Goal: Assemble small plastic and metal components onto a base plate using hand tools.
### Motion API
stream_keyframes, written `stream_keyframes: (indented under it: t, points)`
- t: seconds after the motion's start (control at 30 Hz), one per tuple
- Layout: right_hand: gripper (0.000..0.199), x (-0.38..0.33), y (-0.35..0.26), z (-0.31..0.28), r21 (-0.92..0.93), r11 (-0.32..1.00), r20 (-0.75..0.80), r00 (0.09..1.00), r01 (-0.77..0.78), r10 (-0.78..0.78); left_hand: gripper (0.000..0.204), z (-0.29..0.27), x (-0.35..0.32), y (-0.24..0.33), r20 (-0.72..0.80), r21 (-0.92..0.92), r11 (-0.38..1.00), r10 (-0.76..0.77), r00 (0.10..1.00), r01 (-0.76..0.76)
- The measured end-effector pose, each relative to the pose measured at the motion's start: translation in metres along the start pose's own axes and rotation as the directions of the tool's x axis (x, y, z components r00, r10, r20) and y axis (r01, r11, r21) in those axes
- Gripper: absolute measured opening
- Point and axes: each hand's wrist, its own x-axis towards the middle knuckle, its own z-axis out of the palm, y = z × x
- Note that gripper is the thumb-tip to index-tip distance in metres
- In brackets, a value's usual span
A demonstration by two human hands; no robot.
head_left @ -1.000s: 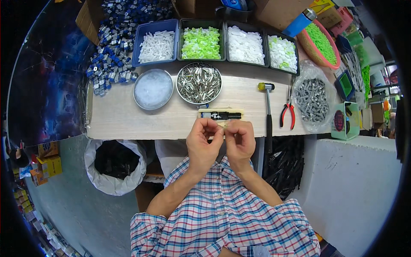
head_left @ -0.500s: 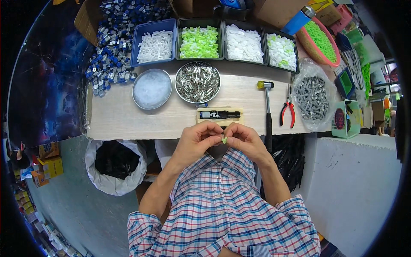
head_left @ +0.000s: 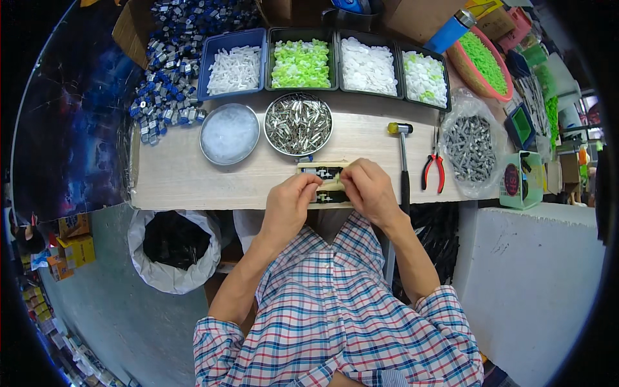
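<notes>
Both hands [head_left: 332, 200] pinch a wooden jig [head_left: 320, 173] on the pale workbench [head_left: 187, 177]

Matt pale wood bench [head_left: 193, 180]; shiny metal pins in steel bowl [head_left: 298, 123]

Your left hand [head_left: 291, 205] and right hand [head_left: 369, 191] cover the ends of the small wooden jig [head_left: 325, 180] on the bench [head_left: 193, 180]; whatever your fingertips pinch is too small to tell. The cardboard box [head_left: 412, 16] is cut off at the top edge.
</notes>
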Motion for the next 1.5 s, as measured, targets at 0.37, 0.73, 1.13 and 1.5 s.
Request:
stream_keyframes:
  t: [0.37,0.73,1.13,1.5]
  points:
    - [0.011,0.015,0.02,0.005,-0.186,0.981,0.139,0.99,0.05,-0.025,0.012,0.021,-0.007,-0.004,-0.103,0.304,0.895,0.371,0.923,-0.326]
    - [0.009,0.017,0.025,0.004,-0.047,0.999,0.15,0.989,-0.009,0.016,0.012,0.037,0.009,-0.012,0.022,0.629,0.585,0.644,0.764,-0.511]
    - [0.014,0.061,0.121,-0.071,-0.284,0.891,-0.618,0.778,-0.354,0.112,0.015,0.046,-0.003,-0.002,0.139,0.754,0.471,0.567,0.812,-0.458]
    - [0.012,0.07,0.15,-0.083,-0.542,0.753,-0.583,0.812,-0.373,-0.017,0.003,0.023,-0.009,0.014,-0.201,0.063,0.971,0.241,0.95,-0.233]
